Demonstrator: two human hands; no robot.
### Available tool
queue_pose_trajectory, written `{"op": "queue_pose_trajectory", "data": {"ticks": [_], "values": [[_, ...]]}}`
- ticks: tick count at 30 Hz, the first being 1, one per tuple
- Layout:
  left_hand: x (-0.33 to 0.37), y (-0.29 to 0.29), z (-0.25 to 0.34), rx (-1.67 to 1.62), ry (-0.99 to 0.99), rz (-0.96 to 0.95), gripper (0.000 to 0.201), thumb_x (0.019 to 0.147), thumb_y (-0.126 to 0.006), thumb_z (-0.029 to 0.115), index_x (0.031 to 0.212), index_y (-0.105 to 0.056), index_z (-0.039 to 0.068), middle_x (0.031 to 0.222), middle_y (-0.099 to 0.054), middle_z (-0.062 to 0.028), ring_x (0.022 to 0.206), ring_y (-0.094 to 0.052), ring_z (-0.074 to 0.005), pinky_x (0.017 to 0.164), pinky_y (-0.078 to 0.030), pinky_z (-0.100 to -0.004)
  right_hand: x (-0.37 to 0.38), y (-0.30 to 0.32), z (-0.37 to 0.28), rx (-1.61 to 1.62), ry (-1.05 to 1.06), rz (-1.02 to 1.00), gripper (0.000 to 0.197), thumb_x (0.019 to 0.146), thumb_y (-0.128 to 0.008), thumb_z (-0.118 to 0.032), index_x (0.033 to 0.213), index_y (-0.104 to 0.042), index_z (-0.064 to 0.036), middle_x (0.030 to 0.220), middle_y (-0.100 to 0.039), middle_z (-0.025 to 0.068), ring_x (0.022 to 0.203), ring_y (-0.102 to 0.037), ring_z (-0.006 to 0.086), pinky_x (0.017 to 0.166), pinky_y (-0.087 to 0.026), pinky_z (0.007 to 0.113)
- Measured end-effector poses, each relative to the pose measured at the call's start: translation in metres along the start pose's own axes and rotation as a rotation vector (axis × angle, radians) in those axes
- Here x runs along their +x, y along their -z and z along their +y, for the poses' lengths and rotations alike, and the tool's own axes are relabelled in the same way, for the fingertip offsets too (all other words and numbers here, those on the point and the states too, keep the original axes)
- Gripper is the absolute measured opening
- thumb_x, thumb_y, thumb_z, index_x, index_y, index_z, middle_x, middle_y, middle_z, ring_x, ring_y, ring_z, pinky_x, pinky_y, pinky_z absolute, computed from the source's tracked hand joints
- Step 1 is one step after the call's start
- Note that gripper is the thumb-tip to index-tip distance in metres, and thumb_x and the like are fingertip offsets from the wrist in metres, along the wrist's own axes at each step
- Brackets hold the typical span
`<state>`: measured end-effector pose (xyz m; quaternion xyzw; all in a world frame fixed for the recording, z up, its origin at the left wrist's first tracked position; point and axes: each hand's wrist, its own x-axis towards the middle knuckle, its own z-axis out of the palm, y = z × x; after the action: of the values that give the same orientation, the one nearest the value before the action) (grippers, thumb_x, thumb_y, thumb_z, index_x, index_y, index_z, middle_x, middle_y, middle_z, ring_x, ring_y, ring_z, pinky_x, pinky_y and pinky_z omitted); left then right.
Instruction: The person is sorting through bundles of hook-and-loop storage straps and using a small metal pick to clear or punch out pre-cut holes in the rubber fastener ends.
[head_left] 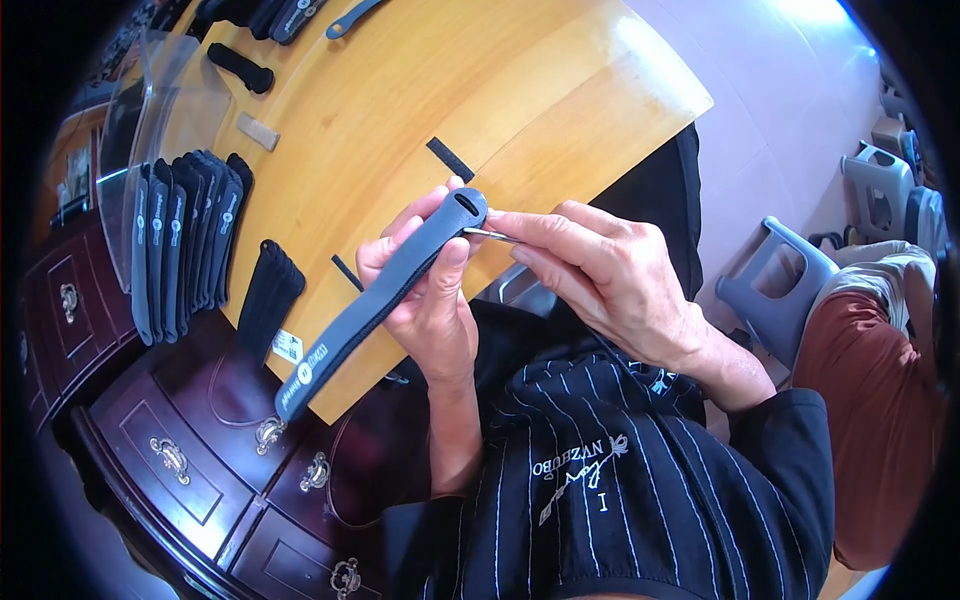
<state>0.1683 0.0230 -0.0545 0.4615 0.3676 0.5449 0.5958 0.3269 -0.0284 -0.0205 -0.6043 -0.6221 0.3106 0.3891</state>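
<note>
My left hand [440, 315] is closed around a long dark grey padded strap [385, 290] with a black edge and pale printing near its lower end. The strap slants from upper right to lower left, and its rounded upper end has a slot through it. Between the thumb and fingers of my right hand [615, 275] is a thin metal tool [490, 235], its tip touching the strap's edge just below the slot. Most of that tool is hidden by my fingers, so its exact kind is unclear.
Wooden table [560, 90] carries a stack of similar straps [190, 235], black folded straps [268, 295], small black strips [450, 160] and a beige block [258, 132]. Dark drawers [170, 455] stand at lower left. Grey stools [775, 280] and a person's red-brown clothing [865, 420] are at right.
</note>
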Motion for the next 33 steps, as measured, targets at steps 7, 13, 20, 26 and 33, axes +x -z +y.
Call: {"op": "queue_pose_trajectory", "data": {"ticks": [7, 13, 20, 26, 33], "values": [[-0.001, 0.001, -0.001, 0.070, -0.104, 0.013, 0.028, 0.089, -0.064, -0.001, 0.107, -0.043, 0.004, 0.122, -0.055, -0.0247, 0.115, -0.059, -0.0331, 0.085, -0.059, -0.0364, -0.001, -0.006, 0.000, 0.136, 0.012, 0.040, 0.025, 0.092, -0.061, -0.015, 0.115, -0.063, -0.0056, 0.080, -0.063, 0.0099, 0.065, -0.065, 0.0227, 0.057, -0.052, 0.031], [-0.002, -0.005, 0.002, -0.035, -0.031, 0.072, 0.031, 0.087, -0.064, -0.005, 0.105, -0.040, 0.001, 0.119, -0.055, -0.0271, 0.112, -0.060, -0.0337, 0.081, -0.062, -0.0375, -0.002, -0.004, 0.002, 0.227, -0.020, 0.018, 0.024, 0.092, -0.061, -0.013, 0.114, -0.063, -0.0042, 0.080, -0.063, 0.0114, 0.067, -0.065, 0.0242, 0.059, -0.052, 0.032], [-0.002, -0.002, 0.000, 0.148, -0.147, 0.014, 0.031, 0.086, -0.063, -0.006, 0.106, -0.040, 0.000, 0.117, -0.055, -0.0261, 0.111, -0.061, -0.0361, 0.084, -0.061, -0.0409, -0.004, -0.006, 0.001, 0.068, 0.000, 0.074, 0.025, 0.091, -0.061, -0.014, 0.115, -0.063, -0.0079, 0.079, -0.061, 0.0090, 0.067, -0.065, 0.0233, 0.057, -0.052, 0.031], [-0.006, 0.006, -0.010, 0.487, -0.478, -0.043, 0.034, 0.085, -0.063, -0.009, 0.108, -0.040, 0.000, 0.117, -0.051, -0.0231, 0.109, -0.061, -0.0393, 0.090, -0.057, -0.0443, -0.006, -0.012, -0.007, -0.064, -0.015, 0.082, 0.031, 0.089, -0.064, -0.003, 0.120, -0.064, -0.0049, 0.077, -0.060, 0.0086, 0.060, -0.059, 0.0181, 0.054, -0.048, 0.028], [0.000, 0.004, -0.012, 0.757, -0.724, -0.007, 0.036, 0.083, -0.066, -0.008, 0.107, -0.040, -0.001, 0.112, -0.050, -0.0208, 0.105, -0.062, -0.0424, 0.087, -0.058, -0.0466, 0.002, -0.029, -0.001, 0.605, -0.201, 0.085, 0.025, 0.090, -0.062, -0.011, 0.114, -0.066, -0.0061, 0.077, -0.061, 0.0107, 0.066, -0.064, 0.0226, 0.058, -0.050, 0.028]]}}
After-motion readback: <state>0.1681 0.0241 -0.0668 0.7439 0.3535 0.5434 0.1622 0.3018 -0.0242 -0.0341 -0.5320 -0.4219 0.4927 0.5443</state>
